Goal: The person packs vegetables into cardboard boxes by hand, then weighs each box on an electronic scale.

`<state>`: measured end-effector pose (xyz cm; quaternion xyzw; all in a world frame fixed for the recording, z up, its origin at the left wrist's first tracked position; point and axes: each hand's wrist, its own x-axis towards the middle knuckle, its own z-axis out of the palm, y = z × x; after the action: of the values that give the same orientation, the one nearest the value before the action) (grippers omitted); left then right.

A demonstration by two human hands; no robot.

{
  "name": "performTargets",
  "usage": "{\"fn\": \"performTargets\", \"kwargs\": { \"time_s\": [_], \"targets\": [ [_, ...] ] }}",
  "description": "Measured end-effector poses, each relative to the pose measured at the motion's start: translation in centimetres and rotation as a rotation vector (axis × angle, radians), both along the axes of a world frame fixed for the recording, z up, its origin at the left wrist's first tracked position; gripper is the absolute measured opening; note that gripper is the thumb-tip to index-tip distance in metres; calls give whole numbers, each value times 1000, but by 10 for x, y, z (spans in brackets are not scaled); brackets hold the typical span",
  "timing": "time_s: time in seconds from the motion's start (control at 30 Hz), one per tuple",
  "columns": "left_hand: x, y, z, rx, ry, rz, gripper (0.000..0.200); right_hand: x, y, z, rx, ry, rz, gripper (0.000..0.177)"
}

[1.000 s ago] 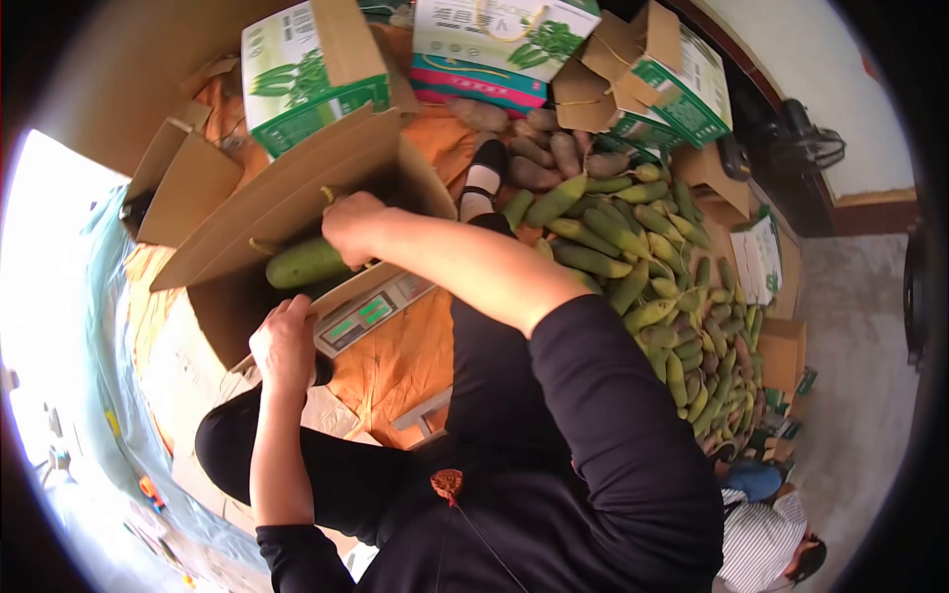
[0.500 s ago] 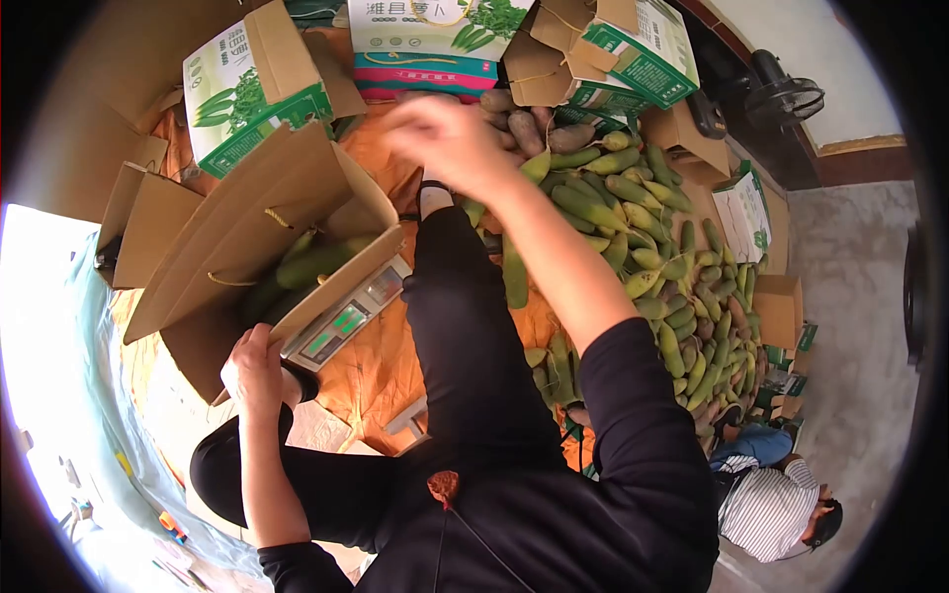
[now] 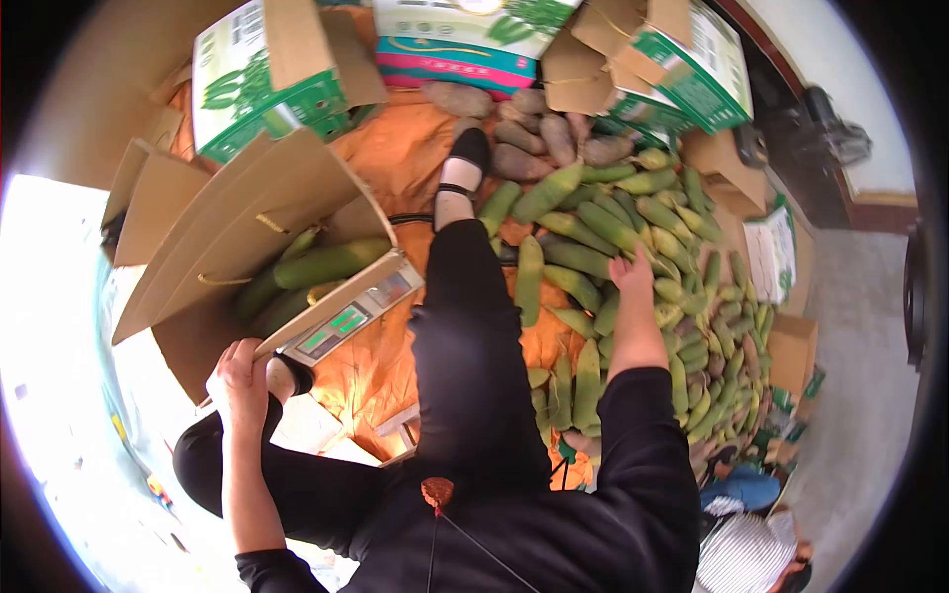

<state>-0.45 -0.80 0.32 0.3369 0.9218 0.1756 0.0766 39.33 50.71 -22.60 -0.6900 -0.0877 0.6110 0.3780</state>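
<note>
An open cardboard box (image 3: 287, 183) stands at the left with several green radishes (image 3: 331, 262) inside. My left hand (image 3: 238, 383) is closed on the box's lower edge, fingers curled over the cardboard. Beside that edge a digital scale (image 3: 346, 318) shows green digits. On the right, my right hand (image 3: 633, 272) reaches onto the large pile of green radishes (image 3: 682, 237), its fingertips touching a radish near the top of the pile. Whether the fingers have closed round that radish is not clear.
Printed cartons (image 3: 232, 84) stand at the upper left and upper right. Reddish radishes (image 3: 518, 161) lie at the top centre on an orange sheet (image 3: 381, 153). My foot rests near them. A person in a striped top (image 3: 748, 553) is at the lower right.
My right hand has moved from above the top centre to the right, down onto the green pile. My left hand stays on the box edge. The view has shifted slightly.
</note>
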Motion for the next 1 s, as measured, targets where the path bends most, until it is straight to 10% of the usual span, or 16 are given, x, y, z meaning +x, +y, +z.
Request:
{"fn": "performTargets", "kwargs": {
  "time_s": [0.53,0.67,1.0],
  "targets": [
    [-3,7,11,-58,54,-30,8,-47,22,11,198,-163,109,38],
    [-1,6,11,-63,74,-29,9,-108,-17,79,524,-405,331,33],
    [-2,-1,5,-75,66,-39,9,-224,-113,298,1170,182,945,49]
  ]
}}
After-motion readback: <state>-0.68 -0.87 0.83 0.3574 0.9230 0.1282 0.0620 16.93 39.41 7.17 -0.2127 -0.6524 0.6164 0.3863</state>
